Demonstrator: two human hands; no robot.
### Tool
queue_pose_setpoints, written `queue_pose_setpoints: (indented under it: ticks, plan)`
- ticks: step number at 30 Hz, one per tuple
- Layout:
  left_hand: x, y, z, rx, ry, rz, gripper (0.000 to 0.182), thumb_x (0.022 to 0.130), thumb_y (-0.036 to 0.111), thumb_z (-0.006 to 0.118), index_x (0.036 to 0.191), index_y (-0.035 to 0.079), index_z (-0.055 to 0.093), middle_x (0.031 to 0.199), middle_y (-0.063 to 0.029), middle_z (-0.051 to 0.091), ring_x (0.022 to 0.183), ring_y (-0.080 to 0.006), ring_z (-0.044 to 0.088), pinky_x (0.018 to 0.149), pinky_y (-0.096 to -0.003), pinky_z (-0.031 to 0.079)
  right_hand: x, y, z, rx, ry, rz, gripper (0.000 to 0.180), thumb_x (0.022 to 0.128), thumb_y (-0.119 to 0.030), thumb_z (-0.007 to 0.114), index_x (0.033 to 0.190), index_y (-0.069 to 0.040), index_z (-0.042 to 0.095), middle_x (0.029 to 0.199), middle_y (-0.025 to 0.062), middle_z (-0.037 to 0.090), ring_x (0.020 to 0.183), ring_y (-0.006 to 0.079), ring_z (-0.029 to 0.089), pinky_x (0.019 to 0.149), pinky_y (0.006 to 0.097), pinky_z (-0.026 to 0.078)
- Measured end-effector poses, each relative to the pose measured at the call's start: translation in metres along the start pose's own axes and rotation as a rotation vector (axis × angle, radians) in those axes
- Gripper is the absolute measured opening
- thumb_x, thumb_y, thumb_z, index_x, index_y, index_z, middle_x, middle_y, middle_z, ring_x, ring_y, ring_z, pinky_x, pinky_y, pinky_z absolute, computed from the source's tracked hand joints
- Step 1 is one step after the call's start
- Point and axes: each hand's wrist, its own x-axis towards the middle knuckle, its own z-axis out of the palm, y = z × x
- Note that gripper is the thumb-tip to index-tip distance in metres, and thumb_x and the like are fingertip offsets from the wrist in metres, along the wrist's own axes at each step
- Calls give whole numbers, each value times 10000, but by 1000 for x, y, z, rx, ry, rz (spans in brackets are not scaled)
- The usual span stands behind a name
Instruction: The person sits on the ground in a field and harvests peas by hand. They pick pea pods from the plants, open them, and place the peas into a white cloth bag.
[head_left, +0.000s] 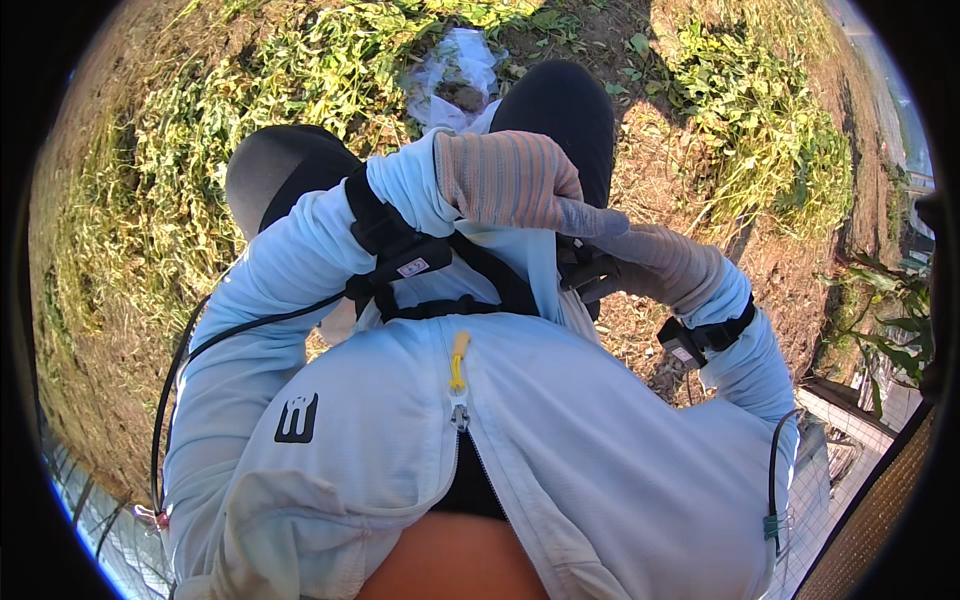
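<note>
My left hand (510, 180), in a striped grey and orange knit glove, reaches across my front with its fingers bent. Its tip meets my right hand (652, 262), which wears a matching glove and comes in from the right. Below the meeting fingers is a dark patch; whether it is glove coating or a small black item I cannot tell. A black chest strap (442, 307) crosses the light blue zip jacket (360, 405). Black wrist straps with small devices sit on both forearms, the left device (409, 262) and the right device (686, 341). The palms are hidden.
Ahead of my dark-trousered knee (559, 112) lies a crumpled white plastic bag (472, 60) with soil by it. Pulled leafy plants (300, 82) cover the ground at left, and another heap (765, 135) lies at right. Black cables (259, 326) run along my sleeve.
</note>
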Motion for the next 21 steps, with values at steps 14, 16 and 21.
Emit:
queue_pose_setpoints:
  ticks: [14,16,21]
  plan:
    - [24,13,43,-318,141,249,495,875,525,613,697,64,592,604,-79,507,540,-188,462,533,-327,392,63,64,31,592,-252,-678,401,973,-151,497,1369,-118,445,1389,93,481,1254,191,488,1004,329,454]
    - [17,19,44,-378,9,157,491,884,532,594,766,56,614,670,-97,561,586,-205,500,577,-335,422,61,59,37,505,-349,-639,419,973,-185,485,1385,-135,423,1409,90,458,1283,204,459,1034,333,426]
    - [-8,-2,45,-219,-34,-106,506,895,534,567,1043,56,647,915,-145,672,843,-263,642,777,-347,499,18,66,48,-1260,347,-575,241,867,-141,592,1087,-44,614,1145,153,612,1037,276,623,897,392,509]
